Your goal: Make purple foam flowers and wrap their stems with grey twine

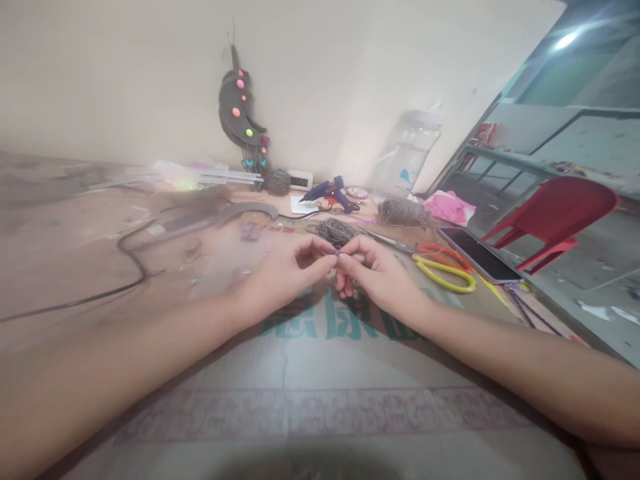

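Observation:
My left hand (pixel 305 257) and my right hand (pixel 367 263) meet at the middle of the table, thumb pressed to forefinger on each. Between the fingertips shows a small dark purplish bit (pixel 337 252), too small to name. Just behind my fingers lies a bundle of grey yarn (pixel 336 230). Scissors (pixel 445 268) with one orange and one yellow handle rest to the right of my right hand, their blades pointing toward the yarn.
Farther back are a blue glue gun (pixel 330 193), another grey yarn bundle (pixel 403 212) and a clear water bottle (pixel 410 153). A phone (pixel 480 255) lies at the right edge. A black cable (pixel 137 257) crosses the left side. A crescent ornament (pixel 237 110) hangs on the wall.

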The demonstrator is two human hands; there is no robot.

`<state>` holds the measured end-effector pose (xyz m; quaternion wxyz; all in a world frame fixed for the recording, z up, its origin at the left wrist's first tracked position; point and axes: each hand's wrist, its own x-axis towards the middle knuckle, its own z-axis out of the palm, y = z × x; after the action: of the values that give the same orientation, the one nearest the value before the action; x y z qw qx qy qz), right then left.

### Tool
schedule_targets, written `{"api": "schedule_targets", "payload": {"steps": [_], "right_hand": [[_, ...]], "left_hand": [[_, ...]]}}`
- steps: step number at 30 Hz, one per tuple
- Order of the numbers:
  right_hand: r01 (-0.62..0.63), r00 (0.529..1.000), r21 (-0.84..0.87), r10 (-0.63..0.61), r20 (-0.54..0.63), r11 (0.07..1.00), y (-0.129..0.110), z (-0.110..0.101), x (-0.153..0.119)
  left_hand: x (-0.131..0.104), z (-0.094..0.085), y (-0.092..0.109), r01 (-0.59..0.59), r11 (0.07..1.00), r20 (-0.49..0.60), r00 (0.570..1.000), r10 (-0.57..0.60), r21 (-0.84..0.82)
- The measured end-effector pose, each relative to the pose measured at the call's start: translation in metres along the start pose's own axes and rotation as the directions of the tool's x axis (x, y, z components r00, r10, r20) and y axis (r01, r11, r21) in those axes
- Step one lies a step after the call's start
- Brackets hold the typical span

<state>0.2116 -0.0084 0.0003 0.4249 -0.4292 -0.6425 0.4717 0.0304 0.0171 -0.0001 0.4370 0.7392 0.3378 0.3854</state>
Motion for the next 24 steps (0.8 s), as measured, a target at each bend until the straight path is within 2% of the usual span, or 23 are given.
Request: {"api": "schedule_targets", "payload": {"steps": [13, 18, 24], "right_hand": [[0.043, 0.999, -0.106, -0.043, -0.006, 0.993, -0.0026, 0.0022, -0.0050], [0.011, 0.998, -0.176, -0.021, -0.058, 0.984, -0.0066, 0.0017, -0.0054], [0.042, 0.995, -0.216, -0.059, -0.075, 0.975, -0.0066, 0.0014, -0.0054]], "left_hand": [[-0.0011, -0.0027, -0.0029, -0.038, 0.996, -0.002, 0.999, 0.038, 0.078], [-0.0013, -0.0033, -0.0037, -0.052, 0.991, -0.003, 0.999, 0.052, 0.126], [-0.0011, -0.0029, -0.0049, -0.062, 0.987, 0.010, 0.998, 0.061, 0.147]]}}
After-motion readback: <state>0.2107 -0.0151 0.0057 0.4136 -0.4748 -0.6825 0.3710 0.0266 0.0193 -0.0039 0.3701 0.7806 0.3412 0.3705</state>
